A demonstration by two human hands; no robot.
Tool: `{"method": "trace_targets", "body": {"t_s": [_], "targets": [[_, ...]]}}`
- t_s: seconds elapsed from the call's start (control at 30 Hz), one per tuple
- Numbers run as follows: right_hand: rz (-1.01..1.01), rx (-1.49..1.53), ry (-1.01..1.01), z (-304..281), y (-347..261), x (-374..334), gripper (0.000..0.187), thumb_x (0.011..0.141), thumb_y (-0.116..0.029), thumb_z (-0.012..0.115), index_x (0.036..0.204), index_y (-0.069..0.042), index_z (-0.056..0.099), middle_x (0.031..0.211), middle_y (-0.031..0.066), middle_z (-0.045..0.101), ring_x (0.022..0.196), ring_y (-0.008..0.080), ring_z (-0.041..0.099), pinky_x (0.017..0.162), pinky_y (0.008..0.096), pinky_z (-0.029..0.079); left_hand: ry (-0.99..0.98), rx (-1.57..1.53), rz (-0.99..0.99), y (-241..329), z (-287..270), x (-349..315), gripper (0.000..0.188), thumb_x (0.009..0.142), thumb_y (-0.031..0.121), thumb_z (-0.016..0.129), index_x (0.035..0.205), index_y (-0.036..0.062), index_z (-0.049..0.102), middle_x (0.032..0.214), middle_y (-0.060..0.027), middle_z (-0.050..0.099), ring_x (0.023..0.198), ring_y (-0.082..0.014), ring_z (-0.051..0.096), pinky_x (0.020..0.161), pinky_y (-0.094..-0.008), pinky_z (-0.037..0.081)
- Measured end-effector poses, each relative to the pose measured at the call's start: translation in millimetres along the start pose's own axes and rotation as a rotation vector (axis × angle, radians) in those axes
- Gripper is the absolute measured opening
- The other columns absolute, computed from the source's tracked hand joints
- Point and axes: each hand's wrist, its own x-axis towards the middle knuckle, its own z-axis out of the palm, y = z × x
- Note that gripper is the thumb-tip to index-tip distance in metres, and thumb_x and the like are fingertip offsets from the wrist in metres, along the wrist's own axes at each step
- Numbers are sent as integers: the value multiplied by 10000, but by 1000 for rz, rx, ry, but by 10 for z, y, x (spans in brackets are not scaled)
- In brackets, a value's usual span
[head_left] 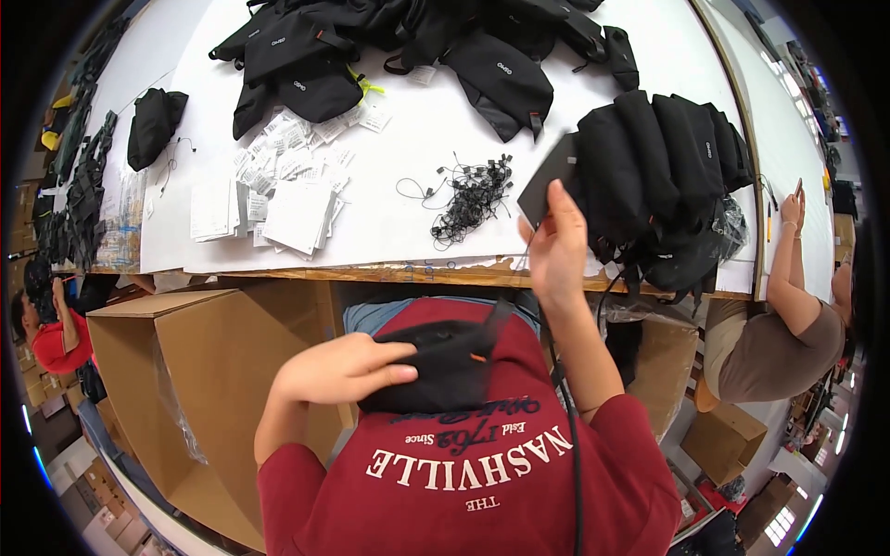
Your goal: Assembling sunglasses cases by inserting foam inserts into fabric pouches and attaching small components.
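Note:
My left hand (pixel 341 369) is closed on a black fabric pouch (pixel 431 371) with a small orange tab, held close against my red shirt. Up at the table's front edge, my right hand (pixel 562 243) pinches a flat dark hang tag (pixel 545 183) between thumb and fingers. Just left of that tag lies a tangle of black tag strings (pixel 473 196). Beside my right hand, to its right, rests a stack of black pouches (pixel 649 167). Farther left, white paper cards (pixel 298 215) sit with a heap of small white labels (pixel 287 153).
More black pouches (pixel 306 56) pile up at the table's far side, and one pouch (pixel 156 125) lies alone at left. Large cardboard boxes (pixel 209 371) stand left of me below the white table (pixel 389 120). Another person (pixel 788 334) works at right, and one (pixel 60 324) at left.

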Motion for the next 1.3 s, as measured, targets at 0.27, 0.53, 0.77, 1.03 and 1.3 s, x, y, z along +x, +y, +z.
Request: {"method": "trace_targets", "body": {"t_s": [0.27,0.53,0.77,1.03,1.3], "targets": [[284,44,-109,209,66,-391,351,1009,-328,445,781,-88,560,529,-33,450,422,50,358,405,213,250,-66,-9,37,30,83,35,362,1001,357,427,900,28,539,552,-182,459,509,-351,479,510,-405,376],[-11,-275,54,148,-66,-251,387,979,-280,552,626,-166,443,503,-113,316,407,-16,241,386,203,159,148,19,-4,65,39,-74,279,950,329,539,965,51,523,595,-173,534,548,-332,558,507,-381,408],[-368,-719,-119,101,-368,-111,403,927,-197,649,589,-71,469,574,-119,327,559,3,217,474,243,133,459,229,-10,31,-30,3,198,855,231,653,937,55,617,876,-125,641,808,-296,607,693,-374,468],[-472,-1560,-680,412,-483,-216,267,802,-323,688,661,-97,686,538,130,581,510,292,604,484,391,445,653,577,242,69,-116,425,201,751,115,701,933,68,630,1363,-186,460,1170,-380,487,975,-421,409],[-61,-1594,-908,207,-203,-291,328,836,-403,647,759,-88,700,574,116,606,552,294,610,540,396,460,482,682,368,-229,-64,555,91,817,94,639,889,53,604,830,-58,608,933,-229,579,1031,-421,368]]}}
